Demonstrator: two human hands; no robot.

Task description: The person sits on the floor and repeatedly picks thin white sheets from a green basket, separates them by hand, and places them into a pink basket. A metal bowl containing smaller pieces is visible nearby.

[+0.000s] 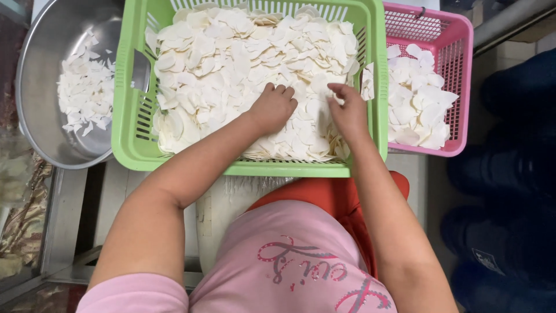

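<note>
A green plastic basket [130, 116] sits in front of the person, heaped with thin, pale, cream-white slices [231, 52] that fill it almost to the rim. Both bare hands are down in the near part of this heap. The left hand [273, 107] rests palm-down on the slices, knuckles up, its fingers [282, 91] curled in and pressed together against the pile; whether they grip any slice underneath cannot be told. The right hand [347, 110] lies just beside it, toward the basket's right wall, with its fingers [336, 90] bent and drawn close, the tips touching a slice at the top of the pile, seemingly pinching it lightly. The 2 hands are near each other but apart. Touching the green basket's right side stands a smaller pink basket [457, 87], holding a looser, shallower layer of the same white slices [417, 98]. To the left, partly under the green basket's edge, is a round metal bowl [43, 69] with more slices and smaller broken bits [87, 87] spread over its bottom.
</note>
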